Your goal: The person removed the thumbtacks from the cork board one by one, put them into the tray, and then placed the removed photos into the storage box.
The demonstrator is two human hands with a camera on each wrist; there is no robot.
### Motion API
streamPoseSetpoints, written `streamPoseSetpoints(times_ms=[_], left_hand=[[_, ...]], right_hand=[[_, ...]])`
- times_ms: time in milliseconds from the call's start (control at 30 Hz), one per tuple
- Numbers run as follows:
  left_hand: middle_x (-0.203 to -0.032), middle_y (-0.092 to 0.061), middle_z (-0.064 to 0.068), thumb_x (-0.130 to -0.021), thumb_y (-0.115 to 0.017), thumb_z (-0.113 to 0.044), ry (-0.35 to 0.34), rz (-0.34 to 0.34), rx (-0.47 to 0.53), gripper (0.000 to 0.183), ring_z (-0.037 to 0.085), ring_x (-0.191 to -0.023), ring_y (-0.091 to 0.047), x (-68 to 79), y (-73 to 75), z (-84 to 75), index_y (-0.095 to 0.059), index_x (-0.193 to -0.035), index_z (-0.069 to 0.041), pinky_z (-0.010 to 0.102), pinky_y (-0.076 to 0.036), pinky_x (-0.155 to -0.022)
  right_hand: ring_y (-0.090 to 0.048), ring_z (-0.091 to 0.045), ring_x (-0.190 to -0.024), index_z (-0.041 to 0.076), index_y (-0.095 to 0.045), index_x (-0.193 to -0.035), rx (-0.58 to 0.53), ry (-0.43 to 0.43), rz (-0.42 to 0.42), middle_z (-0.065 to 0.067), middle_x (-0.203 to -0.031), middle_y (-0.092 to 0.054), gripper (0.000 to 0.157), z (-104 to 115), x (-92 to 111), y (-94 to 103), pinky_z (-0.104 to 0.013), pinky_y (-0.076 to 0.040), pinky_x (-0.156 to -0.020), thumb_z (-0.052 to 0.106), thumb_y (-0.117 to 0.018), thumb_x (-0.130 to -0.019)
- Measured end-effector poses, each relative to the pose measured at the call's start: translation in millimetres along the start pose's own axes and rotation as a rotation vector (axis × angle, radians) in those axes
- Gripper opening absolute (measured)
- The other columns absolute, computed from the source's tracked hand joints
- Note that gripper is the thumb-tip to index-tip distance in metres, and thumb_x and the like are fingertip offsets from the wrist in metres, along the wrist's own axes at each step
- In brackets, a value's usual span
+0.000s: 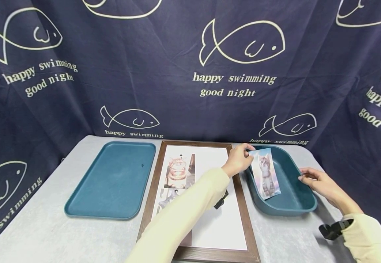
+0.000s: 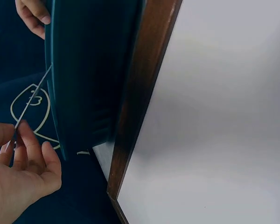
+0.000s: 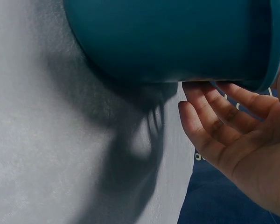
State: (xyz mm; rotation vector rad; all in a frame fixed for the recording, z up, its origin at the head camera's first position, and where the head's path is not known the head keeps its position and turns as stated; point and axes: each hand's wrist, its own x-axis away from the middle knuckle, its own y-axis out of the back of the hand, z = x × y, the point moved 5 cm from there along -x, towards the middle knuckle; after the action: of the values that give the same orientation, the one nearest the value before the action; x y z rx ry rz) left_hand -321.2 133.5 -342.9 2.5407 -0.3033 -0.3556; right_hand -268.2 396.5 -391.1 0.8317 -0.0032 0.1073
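Note:
My left hand pinches a tall kitten photo card by its upper left corner. The card hangs tilted over the left part of a deep teal bin; in the left wrist view the card shows as a thin edge between thumb and fingers. At the bin's right side, my right hand grips the rim, the thumb at the top edge and the fingers against the outer wall. Those fingers lie under the rim of the bin in the right wrist view.
A brown wooden frame with a white board lies mid-table, under my left forearm. Cat pictures lie along the board's left side. A flat teal tray sits further left. A dark blue fish-print curtain hangs behind.

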Motion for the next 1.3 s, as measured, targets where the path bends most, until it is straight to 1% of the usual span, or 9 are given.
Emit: streamPoseSetpoints(times_ms=[200,333,533,833,1000,1067,1133,1267,1300], left_hand=[[-0.094,-0.065,-0.001,-0.085,-0.056,-0.007,-0.003,0.071,-0.051,0.026,0.008,-0.085,-0.057,0.4,-5.9,2.1,-0.064,-0.109,-0.016,0.013,-0.041,-0.071],[-0.108,-0.065,-0.001,-0.084,-0.054,-0.002,-0.001,0.116,-0.063,0.032,0.009,-0.1,-0.058,0.7,-10.2,4.5,-0.063,-0.111,-0.016,0.013,-0.041,-0.072],[-0.112,-0.064,0.001,-0.08,-0.054,0.001,-0.012,0.167,-0.045,0.038,0.01,-0.104,-0.058,1.7,-15.8,6.2,-0.061,-0.113,-0.016,0.013,-0.037,-0.065],[-0.124,-0.059,0.003,-0.083,-0.05,0.0,-0.057,0.251,-0.017,0.044,0.009,-0.112,-0.055,4.7,-18.5,-0.9,-0.054,-0.124,-0.015,0.011,-0.036,-0.069],[-0.132,-0.051,0.007,-0.084,-0.052,-0.001,-0.061,0.337,-0.02,0.049,0.007,-0.085,-0.056,7.0,-19.7,-3.8,-0.047,-0.131,-0.016,0.014,-0.035,-0.066],[-0.134,-0.049,0.007,-0.085,-0.053,-0.002,-0.059,0.361,-0.022,0.051,0.009,-0.081,-0.055,7.7,-19.9,-4.1,-0.045,-0.133,-0.016,0.014,-0.037,-0.067],[-0.136,-0.047,0.004,-0.085,-0.055,-0.002,-0.053,0.377,-0.02,0.052,0.007,-0.095,-0.057,8.1,-19.8,-4.0,-0.044,-0.134,-0.018,0.013,-0.04,-0.073],[-0.139,-0.044,0.0,-0.086,-0.054,-0.003,-0.055,0.395,-0.008,0.051,0.015,-0.119,-0.051,8.1,-19.5,-2.9,-0.044,-0.134,-0.018,0.015,-0.042,-0.086],[-0.139,-0.044,0.001,-0.087,-0.054,-0.003,-0.06,0.397,-0.002,0.05,0.017,-0.12,-0.051,7.9,-19.5,-2.5,-0.044,-0.134,-0.018,0.015,-0.043,-0.087]], right_hand=[[-0.048,0.008,-0.075,-0.013,-0.041,-0.122,-0.01,0.016,-0.011,0.015,-0.087,-0.053,0.044,-2.3,-0.8,0.4,-0.022,-0.044,-0.062,0.02,-0.049,-0.093],[-0.048,0.009,-0.075,-0.013,-0.041,-0.122,-0.013,0.019,-0.013,0.017,-0.087,-0.052,0.045,-2.4,-0.8,-0.1,-0.021,-0.044,-0.062,0.02,-0.049,-0.093],[-0.047,0.011,-0.077,-0.013,-0.04,-0.123,-0.009,0.016,-0.006,0.019,-0.088,-0.052,0.046,-0.7,-1.3,-0.4,-0.021,-0.043,-0.064,0.021,-0.049,-0.093],[-0.048,0.008,-0.075,-0.012,-0.041,-0.122,-0.008,0.031,-0.019,0.02,-0.086,-0.051,0.044,-2.9,-0.7,-0.2,-0.021,-0.043,-0.062,0.019,-0.049,-0.093],[-0.048,0.008,-0.074,-0.013,-0.041,-0.121,-0.023,0.043,-0.021,0.022,-0.085,-0.052,0.043,-3.0,0.5,-0.6,-0.021,-0.043,-0.061,0.018,-0.049,-0.093],[-0.048,0.008,-0.075,-0.013,-0.041,-0.122,-0.02,0.042,-0.019,0.022,-0.086,-0.052,0.044,-2.6,0.6,-0.9,-0.021,-0.043,-0.062,0.019,-0.049,-0.093],[-0.048,0.009,-0.075,-0.013,-0.041,-0.122,-0.011,0.036,-0.02,0.022,-0.086,-0.051,0.044,-2.3,0.3,-0.9,-0.021,-0.043,-0.062,0.02,-0.049,-0.093],[-0.047,0.009,-0.076,-0.013,-0.04,-0.124,-0.002,0.024,-0.015,0.02,-0.087,-0.052,0.046,-1.8,0.2,-0.6,-0.021,-0.043,-0.062,0.021,-0.049,-0.093],[-0.047,0.009,-0.075,-0.013,-0.04,-0.123,-0.002,0.023,-0.015,0.02,-0.087,-0.052,0.046,-1.8,0.2,-0.4,-0.021,-0.043,-0.062,0.021,-0.049,-0.093]])
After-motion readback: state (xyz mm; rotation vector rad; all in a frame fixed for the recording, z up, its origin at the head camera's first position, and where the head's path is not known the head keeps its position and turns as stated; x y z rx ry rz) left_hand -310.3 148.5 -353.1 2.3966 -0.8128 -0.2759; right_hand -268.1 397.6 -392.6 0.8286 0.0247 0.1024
